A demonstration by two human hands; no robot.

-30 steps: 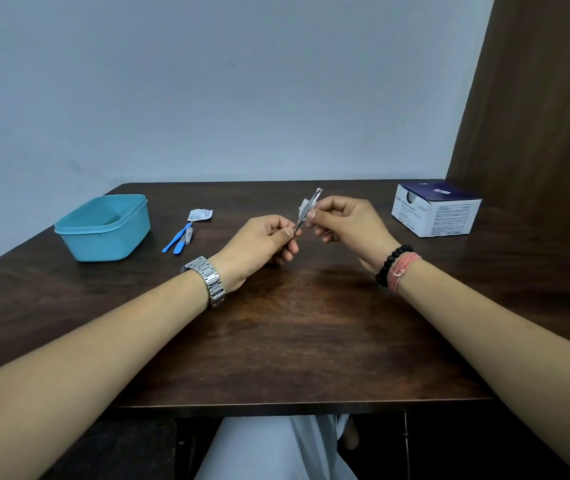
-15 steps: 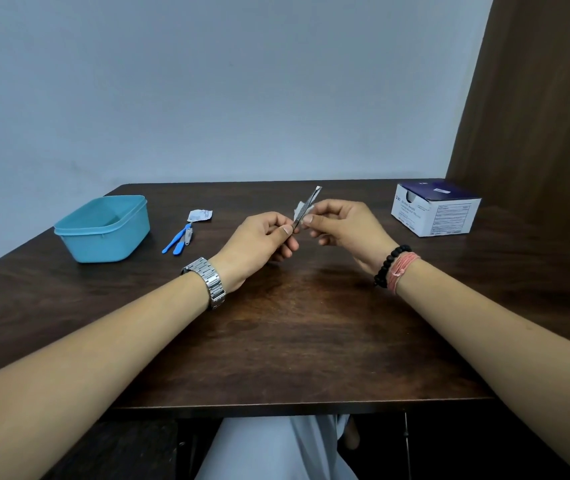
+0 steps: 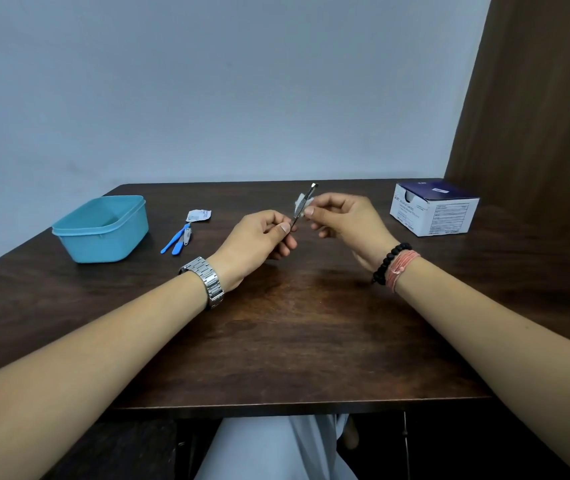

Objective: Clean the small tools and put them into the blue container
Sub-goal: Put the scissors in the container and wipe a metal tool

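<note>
Little has shifted over the last second: both hands sit slightly farther from the body, and the white wipe has crept a short way along the tool's shaft, consistent with a wiping stroke under way. On the dark brown wooden tabletop (image 3: 294, 323) the light blue rectangular plastic container (image 3: 101, 228) stands at far left, open, with no tool visible in the part of its interior that shows. The left hand (image 3: 259, 242) has a closed grip, thumb and forefinger pinching the lower end of the slim metal tweezers-like tool (image 3: 302, 206), which is raised off the tabletop and tilted up and away. The right hand (image 3: 344, 218) pinches the small white wipe (image 3: 300, 201) against the shaft's middle. Two blue-handled small tools (image 3: 176, 241) lie touching each other just right of the container, untouched, near a torn wipe packet (image 3: 198, 215). Judgement: cleaning of the first tool is mid-course; nothing appears deposited yet.
</note>
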